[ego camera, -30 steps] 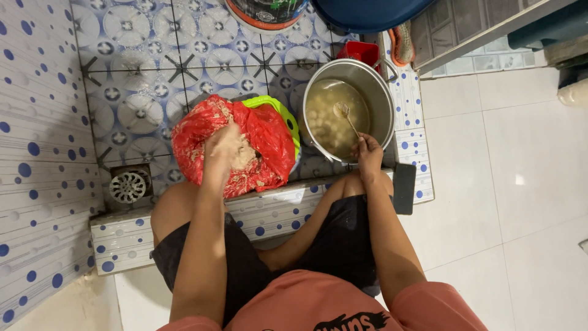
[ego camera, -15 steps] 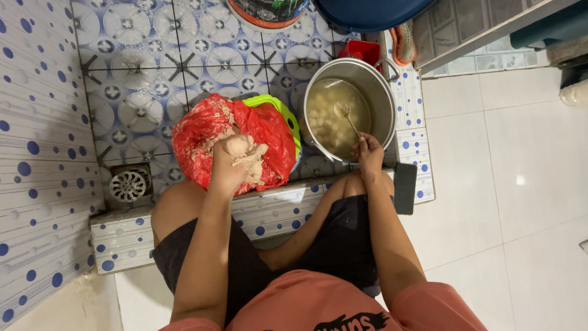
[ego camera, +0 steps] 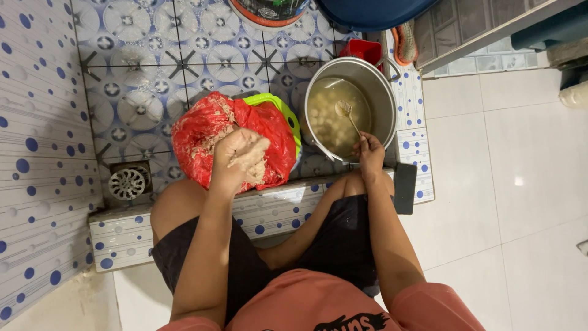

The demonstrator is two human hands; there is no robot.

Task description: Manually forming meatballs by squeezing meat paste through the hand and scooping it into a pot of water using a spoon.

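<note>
My left hand (ego camera: 240, 160) is closed around a lump of pale paste, held just above a red plastic bag (ego camera: 208, 132) that lines a green basin (ego camera: 283, 109). The paste smears my fingers and the inside of the bag. My right hand (ego camera: 369, 151) grips the handle of a metal spoon (ego camera: 345, 111), whose bowl hangs over a steel pot (ego camera: 387, 92) of cloudy liquid with several pale balls floating in it. I am squatting with both knees below the bag and pot.
A round floor drain (ego camera: 127, 182) sits left of the bag. A low tiled step (ego camera: 122, 236) runs under my knees. A red tub (ego camera: 362, 50), a blue basin (ego camera: 373, 11) and a bucket (ego camera: 268, 9) stand behind the pot. White floor tiles (ego camera: 508, 184) spread to the right.
My left hand has lifted out of the red bag with paste and drawn nearer to me. The spoon's bowl has risen over the liquid in the pot.
</note>
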